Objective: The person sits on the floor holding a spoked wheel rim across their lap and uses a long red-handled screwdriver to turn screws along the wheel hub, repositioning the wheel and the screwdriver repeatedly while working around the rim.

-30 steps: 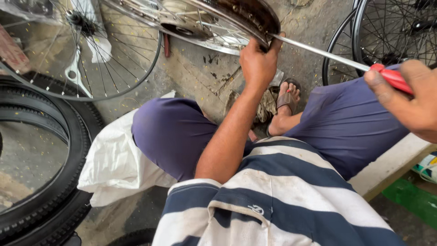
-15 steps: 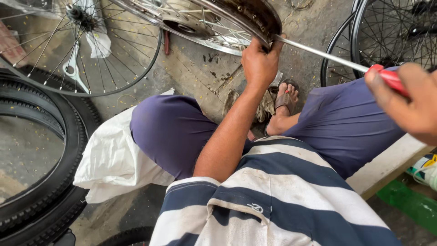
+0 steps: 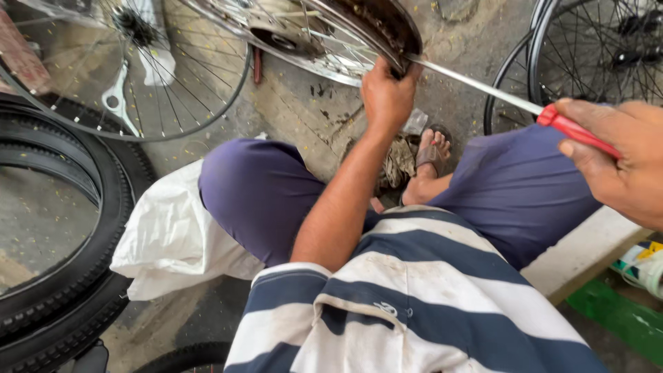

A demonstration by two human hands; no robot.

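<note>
The left hand [image 3: 387,97] is gripping the rim [image 3: 387,31], and the right hand [image 3: 615,155] is closing on the screwdriver [image 3: 511,103], whose tip is touching the rim just beside the left hand. I think the tip should be staying low under the rim edge while the left hand is keeping the rim steady.

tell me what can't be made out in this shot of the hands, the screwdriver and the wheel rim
Head view only:
- Screwdriver tip: hidden behind the left hand at the wheel rim.
- Right hand: cut off by the right edge.
- Wheel rim: top cut off by the frame.
</note>
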